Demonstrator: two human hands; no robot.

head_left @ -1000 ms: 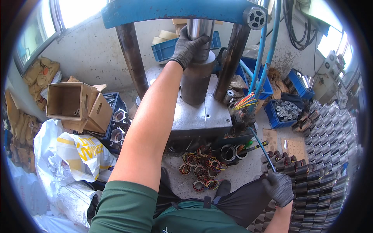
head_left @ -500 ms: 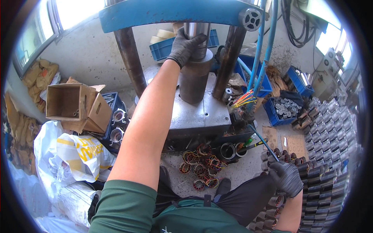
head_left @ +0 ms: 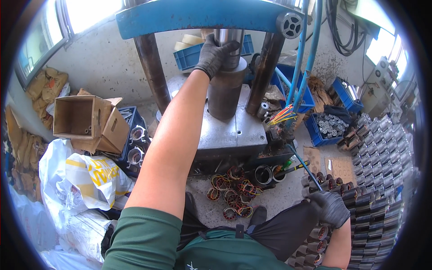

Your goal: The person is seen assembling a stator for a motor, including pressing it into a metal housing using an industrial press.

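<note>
Wearing a dark grey glove, my left hand (head_left: 215,55) is closed round a shiny metal cylinder (head_left: 234,36) beneath the blue crossbeam (head_left: 202,19) of a press. The cylinder stands upright on a wider, dark steel cylinder (head_left: 224,93), which rests on the press's metal bed (head_left: 225,134). My fingers hide part of the shiny cylinder. Down at the right, my gloved right hand (head_left: 331,209) grips the end of a thin blue lever (head_left: 305,167) that slopes up toward the press's side.
Wound motor stators (head_left: 231,195) with coloured wires lie on the floor before the press. Stacked metal housings (head_left: 382,157) fill the right side. Blue crates (head_left: 321,135) stand beyond. At left are a cardboard box (head_left: 74,117) and white sacks (head_left: 67,180). Press columns (head_left: 151,69) flank the cylinders.
My right hand and the lever's end have dropped very slightly. My left hand keeps its hold on the shiny cylinder.
</note>
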